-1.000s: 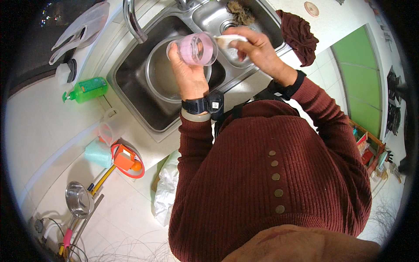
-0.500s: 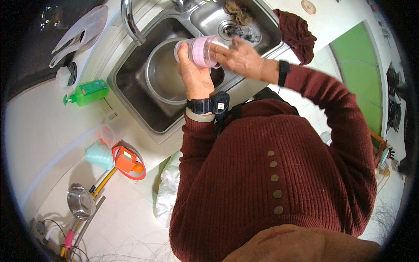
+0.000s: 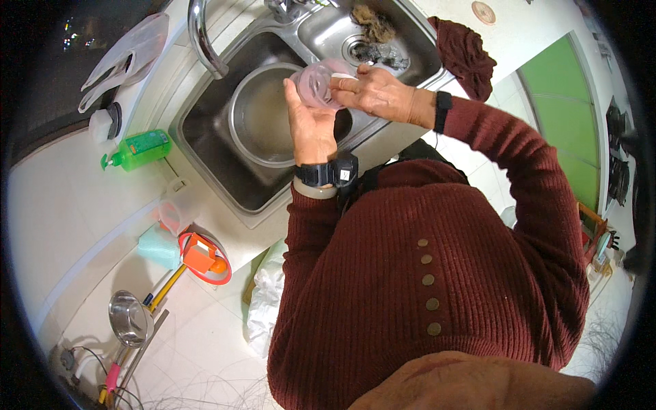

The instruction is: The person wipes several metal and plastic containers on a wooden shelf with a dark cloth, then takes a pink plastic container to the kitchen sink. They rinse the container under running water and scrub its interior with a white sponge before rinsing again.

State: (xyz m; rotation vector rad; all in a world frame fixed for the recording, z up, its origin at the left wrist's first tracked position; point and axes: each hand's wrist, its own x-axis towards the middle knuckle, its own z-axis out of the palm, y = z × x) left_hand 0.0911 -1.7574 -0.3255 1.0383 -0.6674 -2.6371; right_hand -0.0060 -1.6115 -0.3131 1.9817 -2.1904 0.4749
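A clear, pinkish plastic jar is tilted over the sink, its round opening facing up toward me. My left hand cups it from below and the left side, thumb up along its wall. At the jar's mouth is my right hand, its fingers bent together over a small white pad. What exactly the pad is cannot be made out. Beneath both hands, a wide metal basin with cloudy water sits in the left bowl of the steel sink.
A curved faucet arches over the sink's far left. A brown scrubber lies in the other bowl, and a dark red cloth hangs at its right. Left are a green pump bottle, a clear cup and a metal ladle.
The jar has turned from lying sideways to showing its opening toward me. My right hand has moved slightly left, its fingers now at the jar's mouth with the white pad.
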